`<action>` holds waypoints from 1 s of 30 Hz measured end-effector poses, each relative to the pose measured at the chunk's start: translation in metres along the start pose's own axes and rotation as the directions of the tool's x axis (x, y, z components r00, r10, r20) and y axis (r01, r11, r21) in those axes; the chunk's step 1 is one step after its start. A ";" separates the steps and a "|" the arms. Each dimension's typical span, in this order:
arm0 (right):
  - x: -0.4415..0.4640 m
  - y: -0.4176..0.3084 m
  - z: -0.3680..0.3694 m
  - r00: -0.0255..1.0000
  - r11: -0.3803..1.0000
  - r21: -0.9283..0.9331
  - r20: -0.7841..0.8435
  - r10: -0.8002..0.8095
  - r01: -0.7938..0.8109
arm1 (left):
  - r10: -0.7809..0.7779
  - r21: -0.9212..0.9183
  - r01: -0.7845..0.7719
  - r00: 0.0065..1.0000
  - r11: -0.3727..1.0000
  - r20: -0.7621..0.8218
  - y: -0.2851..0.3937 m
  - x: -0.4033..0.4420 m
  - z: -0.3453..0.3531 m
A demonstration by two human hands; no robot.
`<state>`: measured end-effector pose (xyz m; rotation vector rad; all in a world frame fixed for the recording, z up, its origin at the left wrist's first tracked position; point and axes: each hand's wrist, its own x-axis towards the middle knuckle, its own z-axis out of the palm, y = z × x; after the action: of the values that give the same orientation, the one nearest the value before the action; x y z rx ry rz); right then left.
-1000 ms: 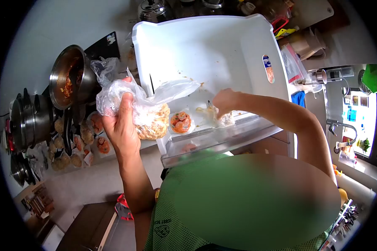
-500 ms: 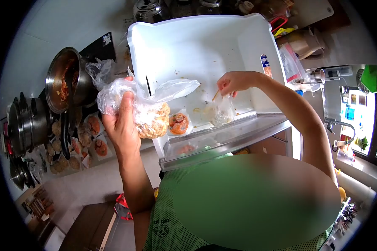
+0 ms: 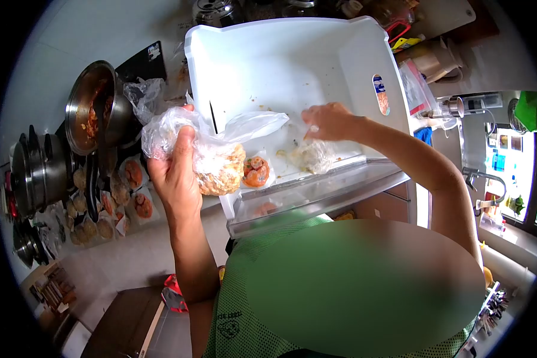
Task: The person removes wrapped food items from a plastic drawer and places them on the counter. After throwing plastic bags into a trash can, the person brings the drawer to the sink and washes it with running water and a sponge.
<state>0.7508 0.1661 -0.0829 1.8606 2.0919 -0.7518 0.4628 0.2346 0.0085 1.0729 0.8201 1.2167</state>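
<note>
My left hand [image 3: 179, 161] is closed around clear plastic bags [image 3: 188, 134] of lumpy, light-brown food [image 3: 224, 173], held over the left wall of a white drawer [image 3: 292, 65]. A loose end of plastic trails right, into the drawer. My right hand [image 3: 331, 122] is inside the drawer, its fingers blurred but seemingly apart, just above a clear bag [image 3: 317, 157] of pale contents on the drawer floor. To the left of that bag lies a wrapped pack of orange-red food [image 3: 256, 172].
On the left counter stand a metal pot [image 3: 80, 113] with reddish food remains and stacked pots [image 3: 42, 173]. Several wrapped packs [image 3: 143, 204] lie beside them. The drawer's clear front panel [image 3: 310, 197] faces my body. Crumbs dot the drawer floor. A sink tap [image 3: 489, 203] is at right.
My right hand has let go of the pale bag's top and shifted slightly left. The bag now sits lower and flatter. My left hand still holds its bags, almost unmoved.
</note>
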 end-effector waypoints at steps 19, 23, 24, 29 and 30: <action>0.016 -0.001 -0.009 0.929 0.971 -0.167 0.355 -0.105 0.173 | -0.005 -0.023 0.005 1.000 1.000 0.024 -0.002 -0.004 -0.003; 0.023 -0.053 -0.014 0.951 0.960 -0.104 0.196 -0.238 0.262 | 0.004 -0.016 -0.004 1.000 1.000 -0.002 0.000 -0.002 0.000; 0.024 -0.066 -0.013 0.950 0.960 -0.006 0.147 -0.276 0.280 | 0.007 -0.013 -0.007 1.000 1.000 -0.004 0.000 -0.002 0.000; 0.056 -0.087 0.026 0.931 0.936 0.184 0.157 -0.330 0.301 | 0.023 0.020 -0.022 1.000 1.000 -0.016 0.003 -0.004 -0.006; 0.058 -0.090 0.022 0.910 0.929 0.183 0.211 -0.357 0.322 | 0.026 0.023 -0.025 0.999 0.999 -0.020 0.005 -0.005 -0.008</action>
<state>0.6502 0.1995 -0.1110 1.3898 2.2750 -1.1747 0.4528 0.2315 0.0100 1.0938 0.8400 1.2444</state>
